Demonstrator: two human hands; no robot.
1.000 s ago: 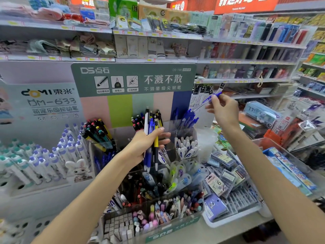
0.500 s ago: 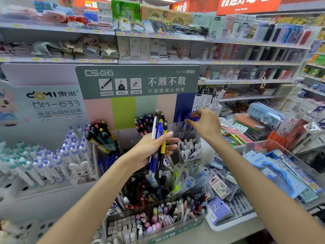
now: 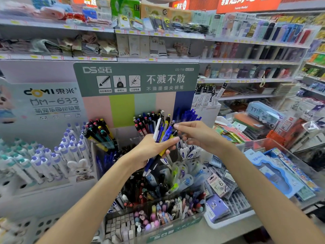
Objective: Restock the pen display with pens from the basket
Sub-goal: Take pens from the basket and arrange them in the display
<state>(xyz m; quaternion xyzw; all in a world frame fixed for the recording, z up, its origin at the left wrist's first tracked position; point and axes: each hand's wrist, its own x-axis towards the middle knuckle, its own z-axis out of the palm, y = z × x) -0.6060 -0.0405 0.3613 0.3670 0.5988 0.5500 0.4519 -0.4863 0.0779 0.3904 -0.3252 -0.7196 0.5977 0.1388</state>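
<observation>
Blue, white and yellow pens, a bundle of pens (image 3: 161,136), stand upright in the left hand (image 3: 149,148), whose fingers and thumb are curled tightly round the barrels. This fist sits in front of the pen display (image 3: 137,110), just below its striped backboard and level with the clear cups. Right hand (image 3: 198,136) meets the bundle from the side: its thumb and forefinger pinch the top of one blue pen (image 3: 168,132) among the bundle, while the other fingers hang loosely curled beneath. Behind the right hand, the display's cup of blue pens (image 3: 189,116) stands at the backboard's blue stripe. Below the display, a front tray of pastel pens (image 3: 168,210) sits on the bench (image 3: 193,235).
</observation>
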